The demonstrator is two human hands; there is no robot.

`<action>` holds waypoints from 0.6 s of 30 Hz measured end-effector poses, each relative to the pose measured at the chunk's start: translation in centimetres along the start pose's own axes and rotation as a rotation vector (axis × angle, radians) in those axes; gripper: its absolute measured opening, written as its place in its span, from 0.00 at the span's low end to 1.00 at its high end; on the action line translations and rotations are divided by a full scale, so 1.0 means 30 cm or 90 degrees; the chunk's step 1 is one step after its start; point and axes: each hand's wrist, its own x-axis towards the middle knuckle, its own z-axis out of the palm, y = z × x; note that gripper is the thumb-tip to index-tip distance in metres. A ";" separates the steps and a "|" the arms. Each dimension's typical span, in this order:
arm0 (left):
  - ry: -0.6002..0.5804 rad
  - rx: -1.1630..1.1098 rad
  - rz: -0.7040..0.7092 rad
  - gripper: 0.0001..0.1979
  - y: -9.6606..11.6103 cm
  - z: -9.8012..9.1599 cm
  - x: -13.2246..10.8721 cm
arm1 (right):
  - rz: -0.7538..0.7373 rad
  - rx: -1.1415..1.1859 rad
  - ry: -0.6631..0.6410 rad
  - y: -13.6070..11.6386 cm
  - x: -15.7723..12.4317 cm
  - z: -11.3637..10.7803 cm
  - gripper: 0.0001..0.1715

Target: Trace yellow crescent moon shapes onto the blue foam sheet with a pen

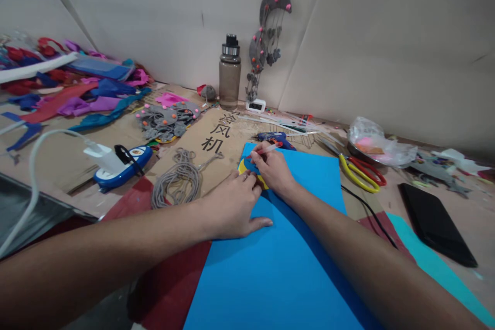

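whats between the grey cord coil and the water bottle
Brown cardboard printed with black characters lies between the grey cord coil and the water bottle, seen in the head view.

I count one blue sheet (286, 247), one water bottle (229, 75), one glue gun (275, 137), one black phone (435, 221) and one coil of grey cord (178, 180) on the table (479, 227). Two hands are mine, the left hand (232, 206) and the right hand (273, 170).

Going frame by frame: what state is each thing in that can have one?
bottle, upright, capped
phone, flat, screen dark
scissors, lying flat, untouched
glue gun, lying on its side
blue sheet, spread flat
left hand, open, pressing blue sheet
right hand, shut on pen
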 end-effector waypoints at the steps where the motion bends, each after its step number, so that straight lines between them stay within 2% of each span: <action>1: 0.002 -0.004 0.000 0.37 0.000 0.000 0.000 | -0.002 -0.010 -0.004 0.000 0.001 0.001 0.08; 10: -0.006 -0.007 -0.003 0.38 -0.003 -0.002 0.003 | 0.000 -0.044 -0.021 -0.009 -0.001 0.002 0.08; 15: -0.002 -0.007 0.001 0.37 -0.003 -0.007 0.002 | -0.010 0.050 0.027 0.002 -0.008 0.003 0.08; 18: 0.011 -0.007 0.004 0.36 -0.005 -0.001 0.000 | -0.052 0.078 0.012 0.010 -0.009 0.005 0.09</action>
